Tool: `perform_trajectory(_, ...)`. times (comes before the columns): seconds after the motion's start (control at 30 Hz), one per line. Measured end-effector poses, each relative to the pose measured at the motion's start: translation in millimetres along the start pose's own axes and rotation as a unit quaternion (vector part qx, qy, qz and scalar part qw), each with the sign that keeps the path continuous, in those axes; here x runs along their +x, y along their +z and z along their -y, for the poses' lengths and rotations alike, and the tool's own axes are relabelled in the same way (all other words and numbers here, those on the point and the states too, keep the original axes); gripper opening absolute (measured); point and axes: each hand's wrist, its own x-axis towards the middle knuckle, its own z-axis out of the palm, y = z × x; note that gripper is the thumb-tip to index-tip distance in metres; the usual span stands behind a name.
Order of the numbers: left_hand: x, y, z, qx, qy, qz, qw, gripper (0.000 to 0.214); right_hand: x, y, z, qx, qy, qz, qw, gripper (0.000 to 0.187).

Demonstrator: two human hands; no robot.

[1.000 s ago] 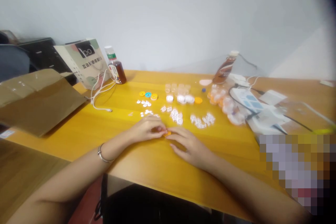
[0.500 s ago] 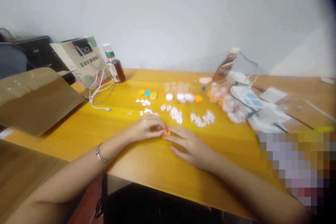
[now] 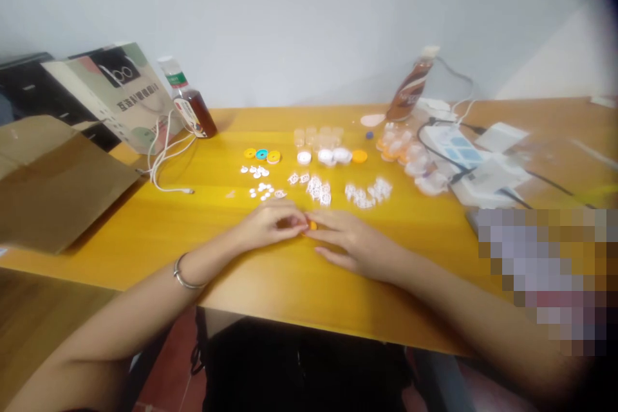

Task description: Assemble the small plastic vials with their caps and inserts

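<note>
On the front part of the table, a small round orange cap [image 3: 313, 226] sits between my two hands, largely covered by fingers. My left hand [image 3: 274, 224] has thumb and fingertips pinched together at the cap's left side; whatever they pinch is too small and hidden to make out. From the right, the index and middle fingers of my right hand [image 3: 355, 241] lie around the cap and hold it, while its thumb stays apart. Beyond the hands are small white discs [image 3: 263, 188], white-and-red cut-out pieces [image 3: 318, 189] and more white pieces [image 3: 369, 194].
Two yellow rings and a blue ring [image 3: 261, 154], white caps [image 3: 326, 156], an orange lid [image 3: 359, 156] and clear cups [image 3: 316, 136] stand farther back. Bottles [image 3: 196, 112], a cardboard box [image 3: 58, 187] and paper bag [image 3: 130, 103] are left; a cola bottle [image 3: 410, 91], clear containers [image 3: 415, 164] and cables are right.
The view has shifted, so the table items sit higher in the picture. Both hands stay together at the orange cap, with only slight finger movement.
</note>
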Motion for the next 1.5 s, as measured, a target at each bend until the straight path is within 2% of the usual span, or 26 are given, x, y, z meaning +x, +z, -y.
perform_trajectory(0.13, 1.3, 4.1, 0.3, -0.004, -0.005, -0.02, 1.0, 0.015, -0.7, -0.1, -1.6, 0.002, -0.002, 0.008, 1.0, 0.032)
perform_trajectory(0.47, 1.7, 6.3, 2.4, 0.02, 0.006, -0.005, 1.0, 0.013, -1.3, -2.5, -1.2, -0.018, -0.002, 0.011, 1.0, 0.029)
perform_trajectory(0.73, 2.1, 5.6, -0.2, 0.031, 0.011, 0.002, 0.999, 0.016, -3.2, 6.7, -7.2, -0.023, 0.0, -0.005, 1.0, 0.028)
perform_trajectory(0.9, -2.2, -2.3, -11.4, 0.04, 0.003, -0.01, 0.999, 0.021, -3.9, 5.6, -3.7, -0.021, 0.012, -0.042, 0.999, 0.027)
perform_trajectory(1.17, -5.3, -9.5, -21.6, 0.104, 0.016, 0.069, 0.992, 0.027, -5.8, 5.0, -3.2, -0.029, 0.012, -0.036, 0.999, 0.029)
perform_trajectory(1.33, -3.8, -10.3, -21.1, 0.14, 0.041, 0.066, 0.987, 0.028, -4.4, 4.2, -3.0, 0.007, 0.035, -0.034, 0.999, 0.027)
perform_trajectory(1.5, -4.2, -10.5, -17.3, 0.133, 0.041, 0.07, 0.988, 0.029, -3.9, 2.2, -1.0, 0.029, 0.072, -0.036, 0.996, 0.029)
